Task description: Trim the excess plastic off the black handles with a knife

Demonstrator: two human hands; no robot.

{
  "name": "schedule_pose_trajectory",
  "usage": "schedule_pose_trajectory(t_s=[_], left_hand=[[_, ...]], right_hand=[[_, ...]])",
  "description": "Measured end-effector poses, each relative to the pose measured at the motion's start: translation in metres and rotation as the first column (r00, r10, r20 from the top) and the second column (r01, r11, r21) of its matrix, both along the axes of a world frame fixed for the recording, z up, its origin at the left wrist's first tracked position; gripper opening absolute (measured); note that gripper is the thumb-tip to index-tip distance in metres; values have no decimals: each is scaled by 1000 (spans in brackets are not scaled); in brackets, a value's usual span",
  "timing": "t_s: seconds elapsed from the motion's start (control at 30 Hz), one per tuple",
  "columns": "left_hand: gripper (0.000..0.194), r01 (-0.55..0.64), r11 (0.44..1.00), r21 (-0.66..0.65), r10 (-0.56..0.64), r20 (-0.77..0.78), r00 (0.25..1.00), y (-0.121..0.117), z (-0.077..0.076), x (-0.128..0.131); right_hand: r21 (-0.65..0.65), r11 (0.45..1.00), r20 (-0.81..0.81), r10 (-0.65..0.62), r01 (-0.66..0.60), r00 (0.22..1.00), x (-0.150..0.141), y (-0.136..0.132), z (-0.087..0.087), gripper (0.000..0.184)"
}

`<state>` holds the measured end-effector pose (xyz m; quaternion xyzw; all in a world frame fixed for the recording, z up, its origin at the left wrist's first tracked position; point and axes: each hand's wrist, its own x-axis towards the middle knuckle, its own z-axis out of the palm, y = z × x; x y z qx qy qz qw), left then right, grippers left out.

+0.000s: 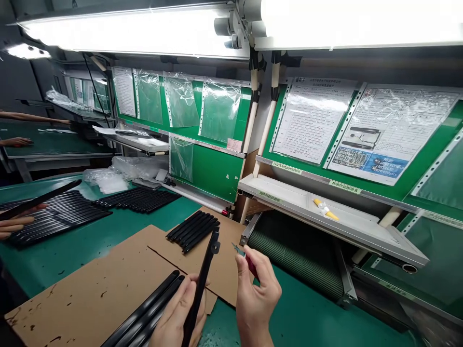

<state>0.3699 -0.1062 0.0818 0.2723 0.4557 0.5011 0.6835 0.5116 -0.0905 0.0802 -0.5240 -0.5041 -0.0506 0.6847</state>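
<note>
green workbench [155,222], fluorescent lights [144,31] overhead

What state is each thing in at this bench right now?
Left hand, gripping a black bar upright.
Right hand, pinching a red-handled tool.
Black bars on cardboard, lying side by side.
Cardboard sheet, flat on the green mat.
Overhead lamp, lit.
Co-worker's hand, holding a black bar.

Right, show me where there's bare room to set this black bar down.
Bare green mat runs between the left rows of black bars and the cardboard sheet, and again right of your right hand. The cardboard's left part is mostly free. Crowded: the bars by your left hand and the stack on the cardboard.
</note>
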Motion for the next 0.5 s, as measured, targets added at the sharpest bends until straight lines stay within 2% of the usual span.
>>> schedule_pose_trajectory(t_s=[0.07,0.13,0.2,0.3,0.4,0.5], left_hand=[[46,17,1000,10,-17,12,1000,1,4,0],[44,67,996,53,-70,53,996,3,8,1],[44,148,977,153,-162,85,983,7,12,1],[35,189,926,327,-235,106,966,14,17,-3],[24,75,860,506,-163,134,977,21,23,-10],[23,-54,732,679,-61,145,988,23,26,-17]], right_hand=[[-113,986,-47,115,-119,992,-1,-10,-6,20],[-254,925,-125,258,-282,958,-2,-18,-15,22],[-358,856,-211,315,-373,925,-3,-25,-24,31],[-485,781,-192,344,-393,919,-4,-40,-34,45],[-582,713,-52,447,-391,893,-5,-59,-31,43],[-621,709,85,486,-335,870,-7,-73,-19,30]])
